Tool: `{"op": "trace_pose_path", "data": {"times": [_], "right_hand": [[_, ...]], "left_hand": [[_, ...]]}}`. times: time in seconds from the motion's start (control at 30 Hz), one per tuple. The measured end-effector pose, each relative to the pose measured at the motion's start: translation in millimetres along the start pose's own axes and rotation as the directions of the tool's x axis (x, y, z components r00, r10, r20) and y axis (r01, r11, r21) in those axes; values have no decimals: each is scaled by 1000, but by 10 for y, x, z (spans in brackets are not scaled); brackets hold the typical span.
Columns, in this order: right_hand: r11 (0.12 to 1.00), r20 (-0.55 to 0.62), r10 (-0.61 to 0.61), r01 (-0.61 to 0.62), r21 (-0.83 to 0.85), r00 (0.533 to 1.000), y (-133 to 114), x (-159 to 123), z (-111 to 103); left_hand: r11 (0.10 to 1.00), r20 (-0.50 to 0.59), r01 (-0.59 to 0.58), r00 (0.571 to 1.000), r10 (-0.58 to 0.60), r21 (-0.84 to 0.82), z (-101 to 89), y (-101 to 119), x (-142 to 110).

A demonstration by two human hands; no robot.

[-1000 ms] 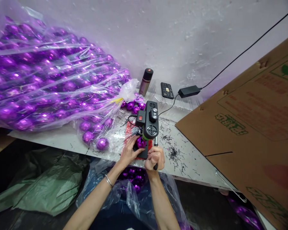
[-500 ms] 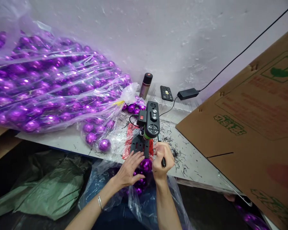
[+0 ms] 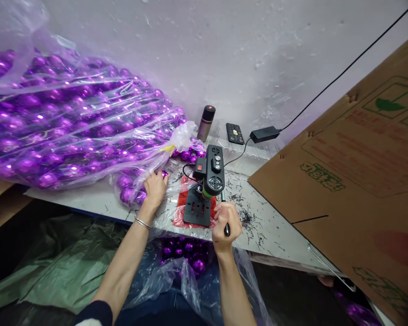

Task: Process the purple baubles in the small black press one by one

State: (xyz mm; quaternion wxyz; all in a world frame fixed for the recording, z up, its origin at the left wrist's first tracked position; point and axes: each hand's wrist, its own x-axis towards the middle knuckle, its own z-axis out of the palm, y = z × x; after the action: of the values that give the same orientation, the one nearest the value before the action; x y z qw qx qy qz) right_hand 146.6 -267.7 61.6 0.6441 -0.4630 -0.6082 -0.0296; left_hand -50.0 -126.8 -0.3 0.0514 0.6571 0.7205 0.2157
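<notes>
Left hand (image 3: 155,185) had shifted to the purple balls (image 3: 125,182), finger hold unclear; right hand (image 3: 230,220) clenched a lever (image 3: 227,231). One nudge might have rolled balls off.

On the white table (image 3: 91,199) lie bagged purple balls (image 3: 75,127), a red sheet (image 3: 179,213) and scattered black scraps (image 3: 246,218).

Room above the base plate (image 3: 196,219) is free in front, the black device (image 3: 215,170) blocking behind.
</notes>
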Motion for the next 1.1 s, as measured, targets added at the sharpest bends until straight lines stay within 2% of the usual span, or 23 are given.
{"op": "trace_pose_path", "data": {"times": [0.07,0.13,0.2,0.27,0.37,0.5,0.6,0.67,0.73,0.8,0.87,0.93,1.0,1.1], "right_hand": [[1000,4,-4,4,0,1000,10,-6,0],[1000,12,-8,8,0,1000,19,-10,-2],[1000,20,-11,11,4,1000,25,-11,-4],[1000,22,-12,12,5,1000,26,-11,-6],[1000,19,-14,14,-2,1000,26,-11,-6],[1000,7,-24,24,-3,1000,30,-18,2],[1000,8,-26,26,3,1000,37,-21,6],[1000,10,-27,27,-1,1000,37,-14,4],[1000,17,-29,29,-7,999,26,5,-1],[999,27,-30,31,-8,999,4,37,-9],[1000,27,-24,25,-5,999,-25,76,-15],[1000,17,-11,11,3,1000,-54,117,-18],[1000,10,12,-12,16,1000,-81,156,-18],[999,19,48,-49,25,999,-110,205,-20]], "left_hand": [[984,-11,-158,987,158,-81,133,1,-37],[918,-25,-324,945,327,-229,284,-14,-95],[840,-58,-373,922,382,-394,400,-44,-153],[804,-99,-303,950,295,-511,455,-79,-193],[810,-93,-149,989,117,-567,446,-105,-207],[817,-26,-137,989,147,-560,405,-38,-174],[793,-21,-161,983,184,-588,409,63,-141],[757,-17,-132,987,157,-639,411,122,-126],[663,4,-41,998,67,-747,387,153,-132],[474,94,95,995,-27,-875,325,152,-176],[242,232,233,972,-32,-942,235,130,-265],[73,335,333,942,16,-940,146,109,-393],[8,391,391,919,42,-920,97,113,-541],[70,432,429,901,38,-901,144,184,-749]]}}
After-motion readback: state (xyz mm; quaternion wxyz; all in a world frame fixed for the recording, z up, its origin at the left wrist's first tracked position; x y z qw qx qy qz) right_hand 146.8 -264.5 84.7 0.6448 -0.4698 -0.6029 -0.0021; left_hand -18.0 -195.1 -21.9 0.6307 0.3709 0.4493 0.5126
